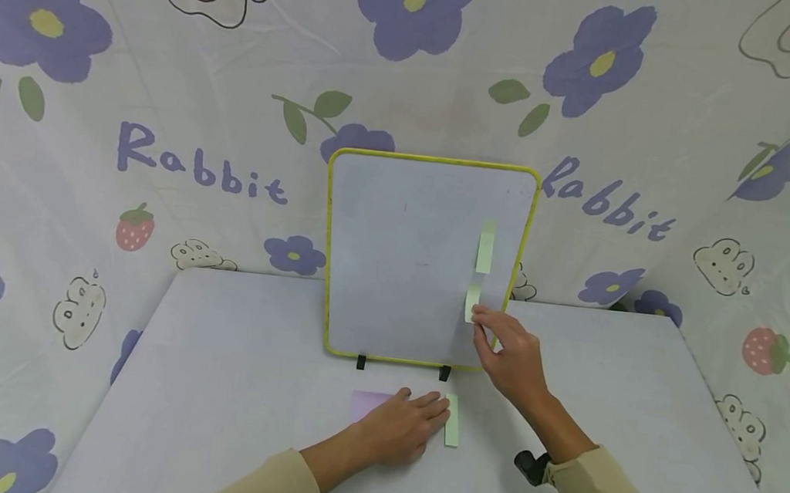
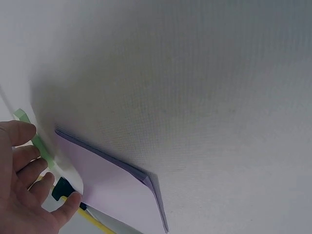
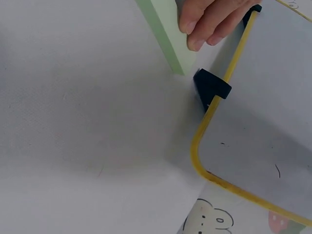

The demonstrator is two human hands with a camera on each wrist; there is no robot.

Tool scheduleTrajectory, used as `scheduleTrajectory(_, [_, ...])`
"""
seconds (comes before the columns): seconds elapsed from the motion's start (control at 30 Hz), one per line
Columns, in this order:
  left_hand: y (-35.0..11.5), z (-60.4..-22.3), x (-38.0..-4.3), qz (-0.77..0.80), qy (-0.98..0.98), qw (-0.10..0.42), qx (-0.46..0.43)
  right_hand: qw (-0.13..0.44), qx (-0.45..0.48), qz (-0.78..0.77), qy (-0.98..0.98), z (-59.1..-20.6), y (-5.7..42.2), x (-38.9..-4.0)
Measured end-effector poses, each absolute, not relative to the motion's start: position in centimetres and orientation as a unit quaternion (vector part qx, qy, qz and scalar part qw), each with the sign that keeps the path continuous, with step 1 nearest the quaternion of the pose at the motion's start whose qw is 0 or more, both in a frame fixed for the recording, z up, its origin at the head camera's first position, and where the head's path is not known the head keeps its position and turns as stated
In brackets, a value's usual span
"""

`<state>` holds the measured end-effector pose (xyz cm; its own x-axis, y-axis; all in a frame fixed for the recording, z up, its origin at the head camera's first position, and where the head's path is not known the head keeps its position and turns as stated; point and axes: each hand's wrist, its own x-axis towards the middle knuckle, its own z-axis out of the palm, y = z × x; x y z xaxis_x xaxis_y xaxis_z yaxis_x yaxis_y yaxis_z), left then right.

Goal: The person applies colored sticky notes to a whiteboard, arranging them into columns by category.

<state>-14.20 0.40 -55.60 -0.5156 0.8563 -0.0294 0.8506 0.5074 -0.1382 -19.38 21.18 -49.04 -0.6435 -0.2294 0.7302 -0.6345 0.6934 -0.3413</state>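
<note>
My right hand (image 1: 512, 352) pinches the lower end of a pale green sticky note (image 1: 471, 297) against the yellow-rimmed whiteboard (image 1: 399, 278), near its right side. Just above is another green sticky note (image 1: 485, 251), stuck on the board. On the table, my left hand (image 1: 404, 429) lies partly over a purple sticky-note pad (image 1: 366, 405), its fingertips touching a narrow green sticky-note pad (image 1: 451, 425). The left wrist view shows its fingers loosely bent beside the green pad and the thumb by the purple pad (image 2: 112, 178). Those same left fingers (image 3: 207, 24) appear in the right wrist view against the green pad (image 3: 165, 34).
Black feet (image 1: 444, 373) hold the whiteboard upright on the white table (image 1: 237, 389). Behind it hangs a cloth (image 1: 238, 110) printed with flowers and rabbits. A black wrist camera (image 1: 531, 468) sits at the right cuff.
</note>
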Motion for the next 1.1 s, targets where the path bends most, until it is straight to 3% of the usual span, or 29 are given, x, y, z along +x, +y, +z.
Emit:
scheduleTrajectory(0.43, [0.6, -54.6, -14.6, 0.074, -0.87, 0.016, -0.488, 0.335, 0.261, 0.279, -0.861, -49.4, 21.7, -19.6])
scheduleTrajectory(0.57, [0.8, -52.6, -15.9, 0.058, -0.875, 0.061, -0.476, 0.333, 0.27, 0.288, -0.856, -49.4, 21.8, -19.8])
scheduleTrajectory(0.87, [1.5, -46.0, -19.7, -0.015, -0.892, 0.212, -0.398, 0.332, 0.274, 0.289, -0.855, -49.5, 21.8, -20.0])
scheduleTrajectory(1.1, [2.2, -44.6, -20.9, 0.049, -0.881, 0.235, -0.408, 0.328, 0.269, 0.274, -0.863, -49.4, 21.8, -19.9])
